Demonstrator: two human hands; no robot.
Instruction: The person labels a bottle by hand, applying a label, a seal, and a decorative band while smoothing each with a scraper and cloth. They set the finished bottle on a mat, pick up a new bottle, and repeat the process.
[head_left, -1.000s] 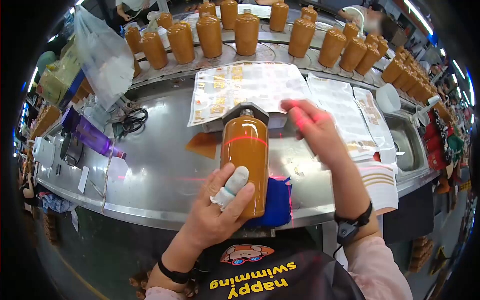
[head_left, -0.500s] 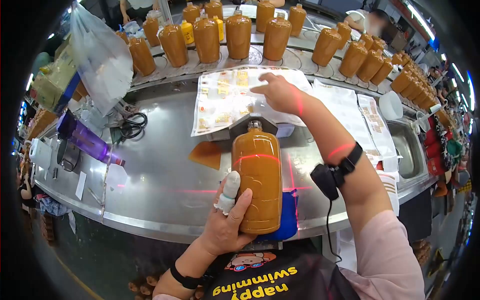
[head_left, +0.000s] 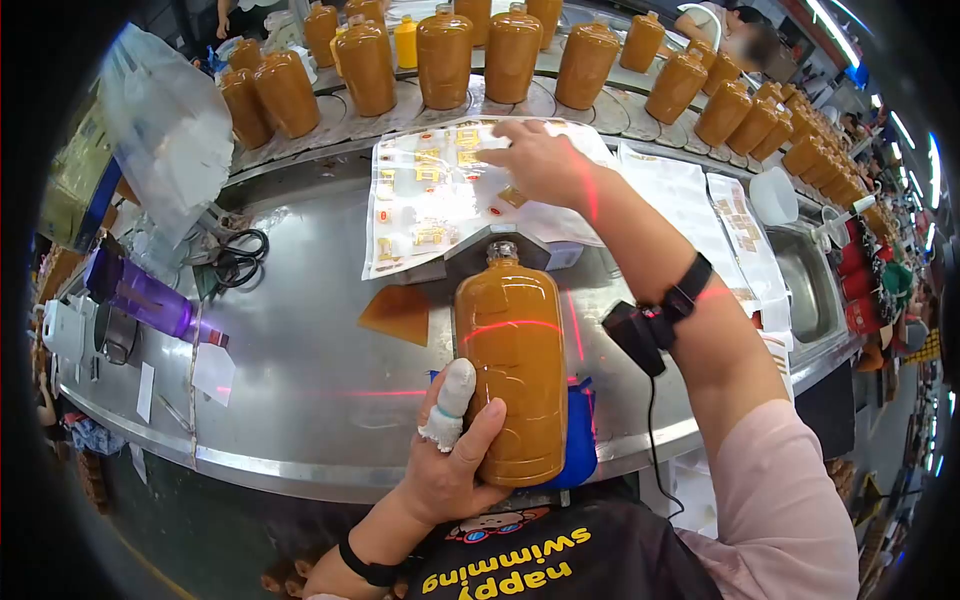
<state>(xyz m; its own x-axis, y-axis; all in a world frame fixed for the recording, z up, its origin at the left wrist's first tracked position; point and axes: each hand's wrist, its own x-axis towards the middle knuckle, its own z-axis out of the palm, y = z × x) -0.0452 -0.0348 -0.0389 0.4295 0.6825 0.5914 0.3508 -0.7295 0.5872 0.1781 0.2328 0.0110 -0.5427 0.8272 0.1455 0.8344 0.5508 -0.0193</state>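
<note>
Big steel surface (head_left: 300,340) with a row of brown bottles (head_left: 440,55) lined up along the back. One brown bottle (head_left: 512,370) lies flat near the front edge, on a blue cloth (head_left: 580,440). Left hand (head_left: 455,460) is wrapped around its lower side, bandaged finger up. Right hand (head_left: 535,160) is pressed, fingers spread, on the sticker sheet (head_left: 420,195) just behind it.

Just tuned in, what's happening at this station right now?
A person works at a steel counter. The left hand, one finger bandaged, holds an amber bottle lying flat with its neck against a metal jig and a red laser line across it. The right hand reaches onto a sheet of labels. More amber bottles stand on the conveyor behind.
</note>
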